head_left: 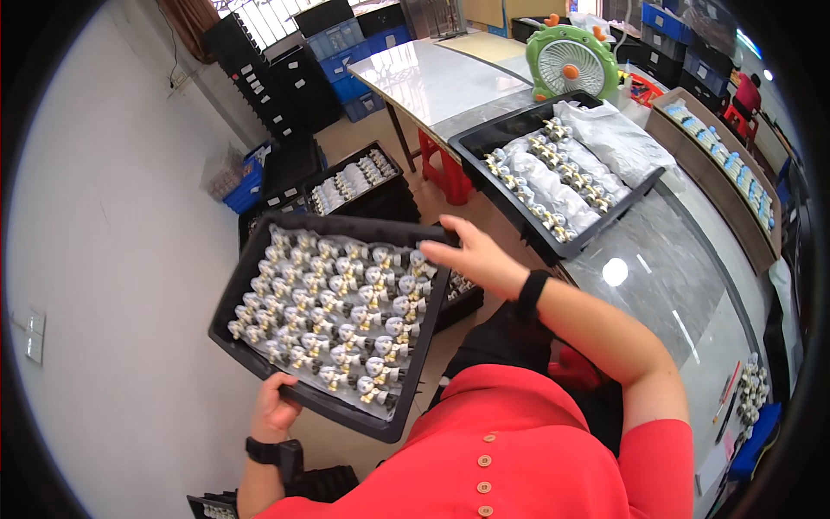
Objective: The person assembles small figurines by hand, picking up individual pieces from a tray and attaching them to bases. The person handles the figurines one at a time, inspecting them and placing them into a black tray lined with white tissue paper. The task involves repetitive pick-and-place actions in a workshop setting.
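Note:
A black plastic tray (322, 227) hangs at a slant in front of me, filled with rows of small white, grey and gold figurines (344, 283) on a clear plastic liner. My left hand (275, 408) grips its near edge, the thumb over the rim and the other fingers hidden underneath. At the far right corner my right hand (480, 258) has hold of the rim, thumb and forefinger spread across it. To the right, a second black tray (577, 248) rests on the table with similar figurines (566, 164) between strips of white padding.
Stacked trays of figurines (354, 182) stand on the floor beyond my tray. The grey-topped table (657, 259) runs along my right, bearing a green fan (571, 65) and a brown box (692, 169). A red stool (445, 169) stands beneath. A white wall (112, 259) borders my left.

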A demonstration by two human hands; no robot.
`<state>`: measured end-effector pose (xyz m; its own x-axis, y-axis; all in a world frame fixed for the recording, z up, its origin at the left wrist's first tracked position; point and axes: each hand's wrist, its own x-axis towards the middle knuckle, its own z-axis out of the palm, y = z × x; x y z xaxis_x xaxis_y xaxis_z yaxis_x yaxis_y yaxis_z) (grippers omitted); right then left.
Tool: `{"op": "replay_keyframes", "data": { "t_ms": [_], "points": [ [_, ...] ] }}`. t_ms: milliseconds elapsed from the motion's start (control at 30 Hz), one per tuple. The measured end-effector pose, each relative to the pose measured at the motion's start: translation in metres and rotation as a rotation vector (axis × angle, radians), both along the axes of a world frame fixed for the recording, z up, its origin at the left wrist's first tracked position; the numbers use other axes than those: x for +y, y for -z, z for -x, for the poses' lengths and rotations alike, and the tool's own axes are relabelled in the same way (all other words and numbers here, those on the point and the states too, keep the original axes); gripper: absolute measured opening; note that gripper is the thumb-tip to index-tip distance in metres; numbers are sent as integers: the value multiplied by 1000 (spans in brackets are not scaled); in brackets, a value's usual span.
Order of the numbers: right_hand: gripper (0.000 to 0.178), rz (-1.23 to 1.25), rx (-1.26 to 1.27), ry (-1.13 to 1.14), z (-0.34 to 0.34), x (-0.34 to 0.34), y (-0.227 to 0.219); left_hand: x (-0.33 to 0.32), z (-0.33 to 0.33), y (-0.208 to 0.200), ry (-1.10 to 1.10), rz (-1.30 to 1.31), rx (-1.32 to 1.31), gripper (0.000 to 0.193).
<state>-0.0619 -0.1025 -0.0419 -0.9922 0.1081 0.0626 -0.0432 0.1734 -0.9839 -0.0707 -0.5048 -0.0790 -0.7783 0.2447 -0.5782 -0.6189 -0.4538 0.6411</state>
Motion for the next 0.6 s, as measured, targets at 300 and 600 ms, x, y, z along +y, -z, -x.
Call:
{"op": "replay_keyframes", "data": {
  "t_ms": [300, 600],
  "points": [
    [32, -174, 121, 12, -109, 44, -61, 27, -22, -38, 301, -58, 300, 50],
    [31, -108, 257, 796, -371, -4, -98, 167, -33, -132, 1021, -98, 343, 22]
  ]
}}
